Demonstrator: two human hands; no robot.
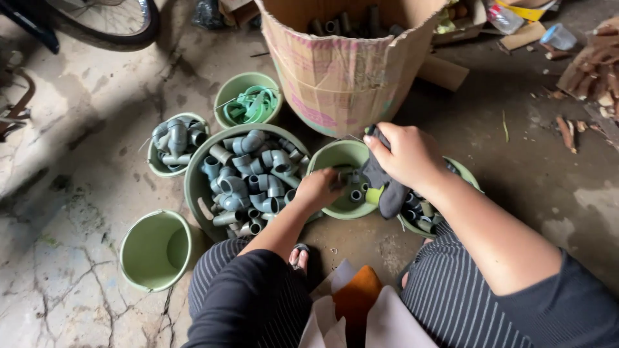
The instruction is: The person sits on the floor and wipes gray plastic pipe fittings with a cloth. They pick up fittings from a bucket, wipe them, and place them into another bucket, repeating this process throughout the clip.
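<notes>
Reaches with the left hand [319, 188] into the small green bowl [335, 154], fingers curled down onto the grey pipe fittings [354, 193] at its bottom; cannot tell whether closed on one. Clamps a dark grey cloth [387, 190] in the right hand [409, 154], just over the bowl's right rim. Looks like mid-pick; calls for a clean pinch on one fitting, directly under the left fingertips.
</notes>
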